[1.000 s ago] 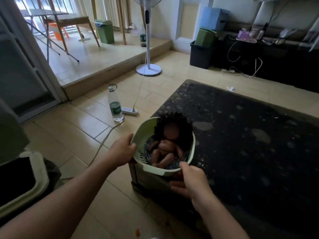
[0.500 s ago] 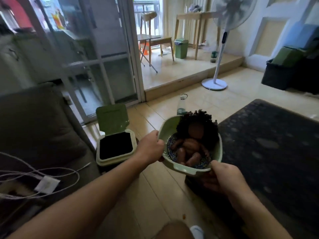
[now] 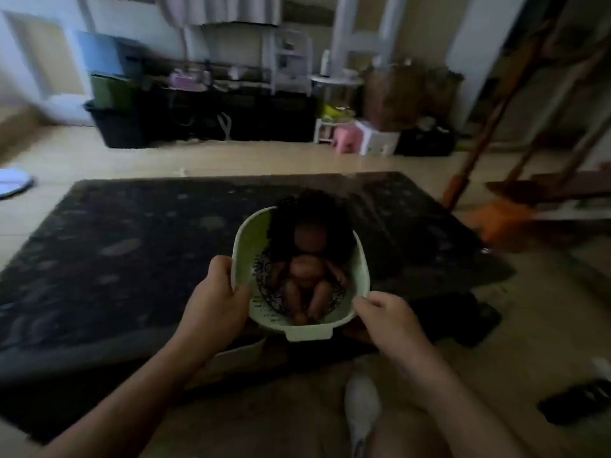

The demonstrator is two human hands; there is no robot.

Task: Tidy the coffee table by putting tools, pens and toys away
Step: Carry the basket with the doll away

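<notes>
A pale green plastic basket [image 3: 358, 269] hangs above the near edge of the dark speckled coffee table [image 3: 132, 252]. Inside it sits a brown doll [image 3: 307, 276] with curly black hair, on a patterned cloth. My left hand [image 3: 215, 302] grips the basket's left rim, thumb over the edge. My right hand [image 3: 386, 319] holds the right near corner, its fingers curled under the rim. The picture is blurred by motion.
Beyond the table stand a black bin [image 3: 115, 123] with green and blue boxes, a dark low cabinet [image 3: 248, 117], a pink stool [image 3: 347, 138] and a white box [image 3: 380, 142]. Brown wooden legs [image 3: 479, 150] rise at the right. A dark flat object [image 3: 575, 401] lies on the floor at the lower right.
My view has swung from the left side of the room to facing across the table. Both hands keep hold of the basket with the doll, now held over the table's near edge.
</notes>
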